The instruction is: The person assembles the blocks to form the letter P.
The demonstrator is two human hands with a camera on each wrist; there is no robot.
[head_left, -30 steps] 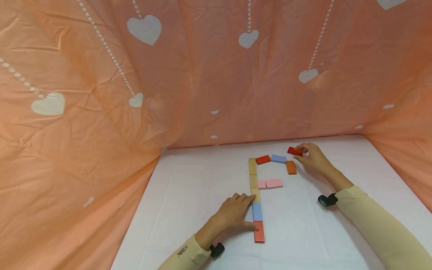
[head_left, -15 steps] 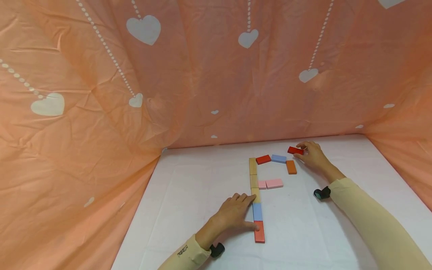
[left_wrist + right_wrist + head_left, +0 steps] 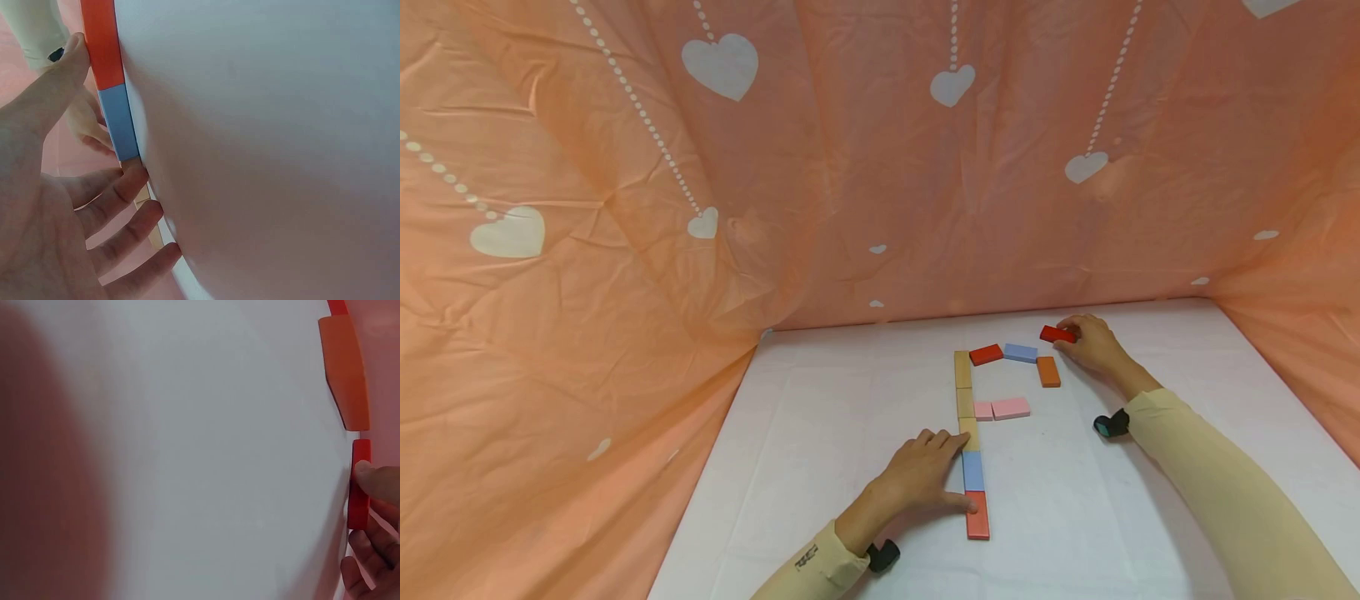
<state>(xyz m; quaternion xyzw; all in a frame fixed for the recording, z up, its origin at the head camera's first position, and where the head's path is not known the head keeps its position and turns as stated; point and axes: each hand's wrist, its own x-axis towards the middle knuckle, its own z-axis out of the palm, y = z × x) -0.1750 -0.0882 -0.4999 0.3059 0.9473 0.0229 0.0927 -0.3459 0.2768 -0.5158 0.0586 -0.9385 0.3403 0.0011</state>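
In the head view, my right hand (image 3: 1096, 346) pinches a dark red wooden block (image 3: 1049, 332) between thumb and fingers, behind an orange block (image 3: 1048, 372). The right wrist view has the thumb on the face of this red block (image 3: 359, 509), the orange block (image 3: 347, 375) just beyond its end. My left hand (image 3: 917, 473) lies at a straight row of blocks, fingers spread. Its thumb touches the red block (image 3: 977, 525) at the near end, and a fingertip rests on a natural wood block (image 3: 971, 437). A blue block (image 3: 973, 473) lies between them.
Two more natural wood blocks (image 3: 963, 371) continue the row away from me. From its far end, a red block (image 3: 986, 355) and a light blue block (image 3: 1020, 353) lead right to the orange one. Two pink blocks (image 3: 1011, 408) branch off mid-row. A peach heart-patterned curtain (image 3: 925, 208) borders the white table (image 3: 820, 400).
My right forearm has swung slightly left and away from me, while the right fingers shifted their hold on the dark red block. The left hand and the laid blocks stay put.
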